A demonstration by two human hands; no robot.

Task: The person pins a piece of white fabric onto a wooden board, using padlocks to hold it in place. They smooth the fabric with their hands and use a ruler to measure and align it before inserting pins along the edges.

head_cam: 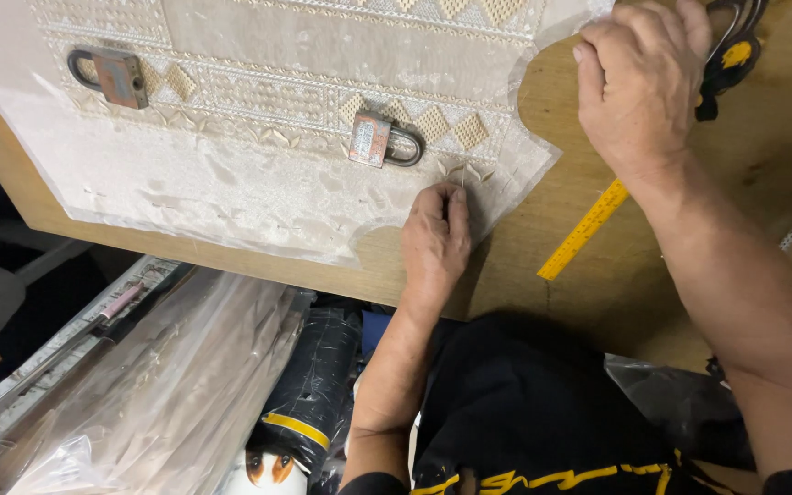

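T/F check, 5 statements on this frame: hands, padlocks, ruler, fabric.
1. Two padlocks rest on the embroidered fabric. True: one padlock at the upper left, another padlock near the middle.
2. The left hand holds a padlock. False: it presses on the fabric's lower edge, apart from the padlocks.
3. The right hand grips scissors with black and yellow handles. True.
4. The yellow ruler lies on top of the fabric. False: it lies on the bare wooden table, partly under the right forearm.
5. The fabric covers the whole table. False: bare wood shows to the right and along the near edge.
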